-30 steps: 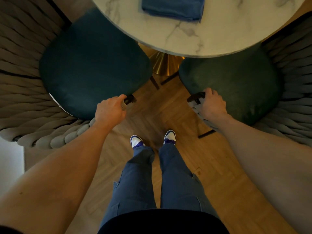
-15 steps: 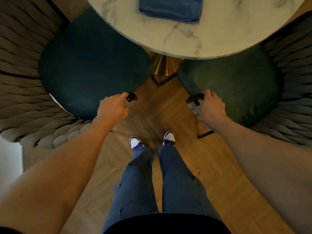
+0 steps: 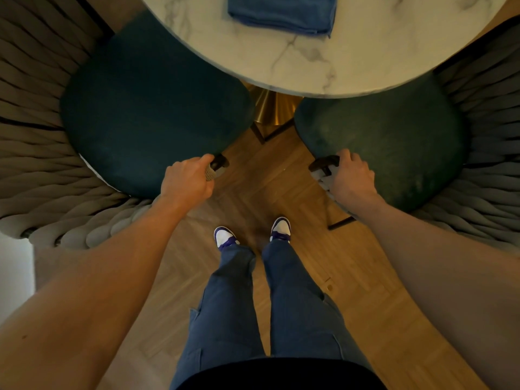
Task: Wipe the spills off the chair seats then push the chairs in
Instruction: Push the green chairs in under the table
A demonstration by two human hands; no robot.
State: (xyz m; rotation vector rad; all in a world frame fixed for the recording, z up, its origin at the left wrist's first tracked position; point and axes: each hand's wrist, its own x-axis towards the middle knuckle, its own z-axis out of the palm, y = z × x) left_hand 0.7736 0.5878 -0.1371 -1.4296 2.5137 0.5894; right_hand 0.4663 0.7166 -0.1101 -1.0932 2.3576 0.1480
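From the head camera, looking down past my own arms, I stand on the wood floor (image 3: 284, 190) between two chairs drawn up to the round marble counter (image 3: 365, 60).

My left hand (image 3: 188, 183) is curled round the end of the left chair's woven armrest (image 3: 210, 173), right at the near corner of the left chair seat (image 3: 152, 114). The fingers wrap the armrest end, so this grip is clamped on it, with the dark frame tip poking out just past my knuckles. The seat lies just ahead and to the left of that hand, touching it at the edge, and its far side slips under the counter rim.

My right hand (image 3: 351, 178) is curled over the end of the right chair's armrest (image 3: 323, 168), fingers hooked round the dark frame tip and the grey weave below it; this grip is clamped too. The right chair seat (image 3: 388, 144) lies just beside and to the right of the hand, its far part tucked under the counter.

A folded blue cloth (image 3: 281, 12) rests on the counter, well apart from both hands. Below the counter, between the two seats, the gold pedestal (image 3: 274, 108) shows. My shoes (image 3: 225, 237) stand on the floor between the chairs, near the hands.
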